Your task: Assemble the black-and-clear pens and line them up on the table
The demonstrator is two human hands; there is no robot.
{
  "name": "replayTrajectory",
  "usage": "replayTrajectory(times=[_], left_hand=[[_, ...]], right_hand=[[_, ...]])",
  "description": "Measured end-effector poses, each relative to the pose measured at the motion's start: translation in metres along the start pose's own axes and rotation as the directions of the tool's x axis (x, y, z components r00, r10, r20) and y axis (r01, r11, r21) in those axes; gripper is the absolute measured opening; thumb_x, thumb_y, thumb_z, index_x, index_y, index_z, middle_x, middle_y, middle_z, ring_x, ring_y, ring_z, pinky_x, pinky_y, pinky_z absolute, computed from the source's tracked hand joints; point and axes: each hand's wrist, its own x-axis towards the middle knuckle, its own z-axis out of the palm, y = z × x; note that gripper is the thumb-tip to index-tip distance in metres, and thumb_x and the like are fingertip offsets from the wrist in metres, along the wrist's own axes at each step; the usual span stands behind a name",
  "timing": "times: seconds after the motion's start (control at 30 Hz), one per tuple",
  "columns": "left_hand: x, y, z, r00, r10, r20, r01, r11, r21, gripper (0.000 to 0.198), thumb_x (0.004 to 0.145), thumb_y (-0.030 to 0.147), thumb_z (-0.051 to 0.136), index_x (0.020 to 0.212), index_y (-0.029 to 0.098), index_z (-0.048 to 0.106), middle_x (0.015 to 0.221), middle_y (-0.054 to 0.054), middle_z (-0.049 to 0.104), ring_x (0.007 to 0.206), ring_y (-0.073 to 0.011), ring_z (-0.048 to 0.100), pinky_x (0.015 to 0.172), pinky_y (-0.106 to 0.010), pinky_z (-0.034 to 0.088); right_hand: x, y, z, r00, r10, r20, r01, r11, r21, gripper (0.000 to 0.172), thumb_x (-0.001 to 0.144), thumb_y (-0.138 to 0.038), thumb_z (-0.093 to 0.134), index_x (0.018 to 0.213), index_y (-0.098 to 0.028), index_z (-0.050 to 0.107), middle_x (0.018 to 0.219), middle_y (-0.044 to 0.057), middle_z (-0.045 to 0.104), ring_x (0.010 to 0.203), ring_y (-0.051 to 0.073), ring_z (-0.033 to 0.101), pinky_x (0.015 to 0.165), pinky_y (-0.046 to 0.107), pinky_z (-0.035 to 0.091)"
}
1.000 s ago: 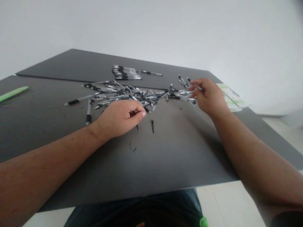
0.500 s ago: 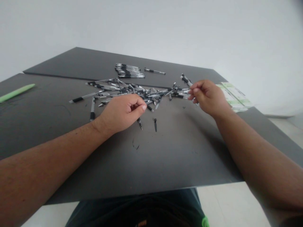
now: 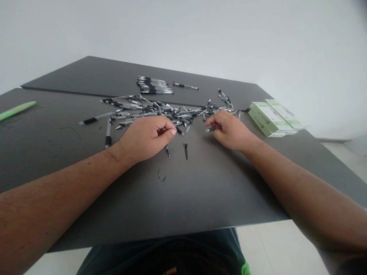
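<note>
Right hand [image 3: 229, 130] draws in from the heap's three o'clock end with a pen part [image 3: 210, 130] pinched in its fingertips.

Its shift inward has uncovered the green-and-white cartons [image 3: 262, 119] at two o'clock and seems to leave the part within easy reach of the left hand [image 3: 147, 137], which has barely moved. The left thumb and forefinger are nearly closed; a dark pen tip [image 3: 167, 151] shows below them at five o'clock, but whether they grip it I cannot tell. The heap of gel pens [image 3: 130, 114] lies at twelve o'clock, just beyond both hands; a black pen cap [image 3: 186, 151] lies between them, nearer the person.
</note>
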Motion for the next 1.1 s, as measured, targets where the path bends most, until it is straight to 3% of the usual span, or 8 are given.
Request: replayTrajectory(times=[0.13, 0.27, 0.43, 0.57, 0.73, 0.93, 1.1], left_hand=[[0.002, 0.001, 0.001, 1.000, -0.004, 0.015, 0.004, 1.000, -0.002, 0.026, 0.099, 0.041, 0.061, 0.096, 0.024, 0.081, 0.085, -0.002, 0.082, 0.078, -0.0199, 0.073, 0.076, -0.032, 0.050], [0.003, 0.002, 0.002, 1.000, 0.012, 0.023, -0.012, 1.000, 0.000, 0.026, 0.098, 0.040, 0.061, 0.095, 0.024, 0.081, 0.082, -0.001, 0.081, 0.074, -0.0192, 0.071, 0.076, -0.032, 0.050], [0.002, 0.001, 0.004, 0.999, 0.025, 0.035, -0.025, 1.000, 0.002, 0.027, 0.098, 0.041, 0.060, 0.095, 0.024, 0.081, 0.082, -0.001, 0.080, 0.073, -0.0190, 0.070, 0.075, -0.032, 0.049], [0.002, -0.002, 0.003, 0.998, 0.016, 0.058, -0.016, 1.000, 0.013, 0.029, 0.098, 0.042, 0.060, 0.095, 0.024, 0.081, 0.082, -0.002, 0.080, 0.073, -0.0196, 0.071, 0.074, -0.032, 0.049], [0.001, -0.003, 0.002, 0.998, -0.015, 0.060, 0.011, 0.999, 0.052, 0.028, 0.097, 0.043, 0.059, 0.094, 0.024, 0.080, 0.083, -0.003, 0.081, 0.076, -0.0206, 0.072, 0.077, -0.033, 0.050], [0.001, -0.001, 0.003, 0.998, -0.010, 0.066, 0.007, 0.999, 0.047, 0.029, 0.097, 0.044, 0.058, 0.094, 0.025, 0.080, 0.084, -0.002, 0.082, 0.075, -0.0198, 0.073, 0.074, -0.032, 0.049], [0.001, 0.000, 0.001, 0.998, -0.006, 0.056, 0.003, 0.999, 0.048, 0.027, 0.096, 0.043, 0.060, 0.092, 0.025, 0.079, 0.084, -0.001, 0.082, 0.075, -0.0194, 0.072, 0.074, -0.031, 0.050]], right_hand=[[0.002, -0.019, 0.019, 0.977, -0.179, 0.115, 0.174, 0.983, 0.054, 0.063, 0.091, -0.007, 0.060, 0.151, -0.018, 0.075, 0.135, 0.018, 0.076, 0.132, 0.034, 0.071, 0.118, 0.052, 0.059], [0.005, -0.027, 0.030, 0.966, -0.202, 0.158, 0.203, 0.979, 0.014, 0.070, 0.095, -0.008, 0.061, 0.164, -0.015, 0.068, 0.148, 0.021, 0.071, 0.140, 0.035, 0.068, 0.124, 0.054, 0.056], [0.008, -0.031, 0.032, 0.961, -0.155, 0.229, 0.177, 0.981, -0.079, 0.069, 0.098, -0.010, 0.061, 0.166, -0.013, 0.068, 0.154, 0.022, 0.070, 0.141, 0.038, 0.067, 0.126, 0.058, 0.053], [0.007, -0.032, 0.022, 0.950, -0.166, 0.265, 0.184, 0.982, -0.044, 0.064, 0.097, -0.010, 0.062, 0.161, -0.012, 0.072, 0.151, 0.022, 0.074, 0.140, 0.037, 0.070, 0.126, 0.056, 0.054], [0.002, -0.032, 0.011, 0.948, -0.177, 0.265, 0.180, 0.984, 0.015, 0.057, 0.096, -0.008, 0.062, 0.151, -0.013, 0.077, 0.142, 0.020, 0.076, 0.136, 0.034, 0.072, 0.125, 0.051, 0.057], [0.004, -0.034, 0.022, 0.962, -0.140, 0.234, 0.146, 0.989, -0.007, 0.067, 0.098, -0.010, 0.063, 0.164, -0.010, 0.069, 0.145, 0.022, 0.073, 0.133, 0.035, 0.073, 0.124, 0.053, 0.058], [0.002, -0.035, 0.017, 0.956, -0.145, 0.256, 0.152, 0.988, -0.006, 0.058, 0.097, -0.009, 0.061, 0.153, -0.013, 0.076, 0.142, 0.020, 0.075, 0.132, 0.033, 0.073, 0.123, 0.050, 0.058]])
